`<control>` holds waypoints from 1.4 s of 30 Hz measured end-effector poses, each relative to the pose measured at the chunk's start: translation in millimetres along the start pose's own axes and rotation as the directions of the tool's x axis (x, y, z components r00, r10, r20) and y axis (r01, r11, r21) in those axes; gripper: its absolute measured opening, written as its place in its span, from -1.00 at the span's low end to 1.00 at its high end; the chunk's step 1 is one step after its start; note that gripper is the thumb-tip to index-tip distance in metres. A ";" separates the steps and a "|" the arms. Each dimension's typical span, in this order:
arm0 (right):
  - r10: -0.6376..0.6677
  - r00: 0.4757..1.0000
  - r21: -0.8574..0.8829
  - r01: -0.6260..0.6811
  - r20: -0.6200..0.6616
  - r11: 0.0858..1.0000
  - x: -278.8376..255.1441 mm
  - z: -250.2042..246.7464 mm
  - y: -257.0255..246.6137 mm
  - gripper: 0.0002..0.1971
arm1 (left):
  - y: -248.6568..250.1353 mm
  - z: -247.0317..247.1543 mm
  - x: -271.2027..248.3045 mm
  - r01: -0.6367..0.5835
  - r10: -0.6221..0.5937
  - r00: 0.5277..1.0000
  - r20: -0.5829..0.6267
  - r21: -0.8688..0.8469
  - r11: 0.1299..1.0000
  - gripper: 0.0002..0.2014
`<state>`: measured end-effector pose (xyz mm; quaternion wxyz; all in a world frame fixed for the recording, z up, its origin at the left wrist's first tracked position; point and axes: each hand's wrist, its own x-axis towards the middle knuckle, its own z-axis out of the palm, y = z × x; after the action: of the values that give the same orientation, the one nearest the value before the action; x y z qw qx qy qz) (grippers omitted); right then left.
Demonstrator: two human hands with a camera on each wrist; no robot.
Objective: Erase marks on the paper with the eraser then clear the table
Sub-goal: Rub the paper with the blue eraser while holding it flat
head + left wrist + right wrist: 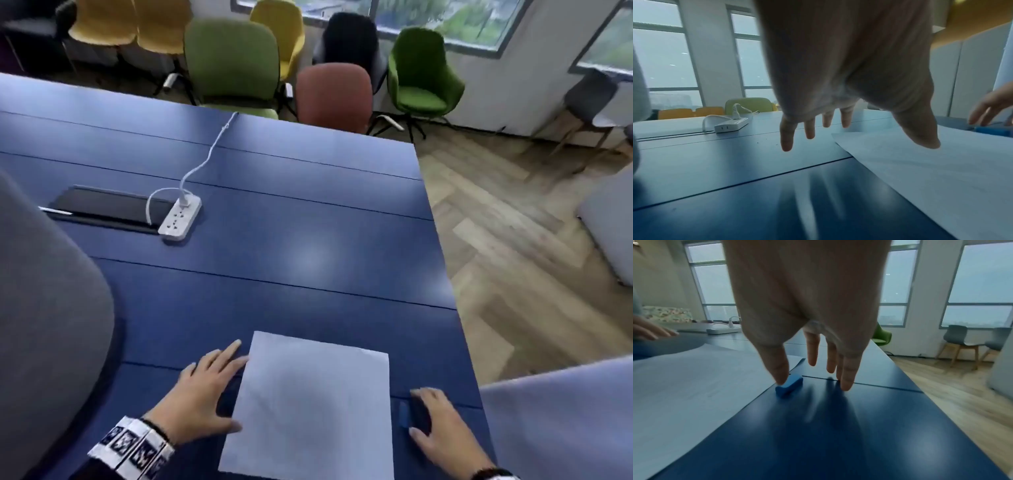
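A white sheet of paper (308, 407) lies near the front edge of the blue table (274, 240). No marks show clearly on it. My left hand (205, 387) hovers open at the paper's left edge, fingers spread and thumb over the sheet (920, 170). A small blue eraser (404, 414) lies on the table just right of the paper. My right hand (435, 421) is open above it, fingers straight and pointing down. In the right wrist view the thumb tip is at the eraser (789, 385) while the other fingertips (846, 382) stand apart to its right.
A white power strip (180, 219) with its cable lies further back on the left, beside a dark tablet (109, 209) with a stylus. The table's right edge runs close to my right hand. Chairs stand beyond the far edge.
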<state>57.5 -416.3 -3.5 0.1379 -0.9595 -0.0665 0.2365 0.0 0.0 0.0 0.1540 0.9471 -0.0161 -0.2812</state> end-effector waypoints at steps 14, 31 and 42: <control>-0.179 0.978 -0.470 0.209 0.109 0.857 9.6 25.5 10.0 -0.14 | -3.6 22.5 31.7 -0.041 0.032 0.995 0.091 0.100 0.994 0.19; -0.203 0.972 -0.471 0.233 0.115 0.851 -2.6 32.0 7.4 -0.14 | -4.8 31.4 26.6 -0.004 -0.006 0.999 0.051 0.191 0.982 0.27; -0.229 0.970 -0.445 0.242 0.083 0.862 -7.8 34.6 11.3 -0.25 | -7.9 42.1 19.8 -0.059 0.055 0.998 0.028 0.159 0.986 0.20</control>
<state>35.0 -420.6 -32.9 -0.0618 -0.9464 -0.2382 0.2090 -6.4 -6.7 -46.2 0.0854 0.9522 -0.0673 -0.2855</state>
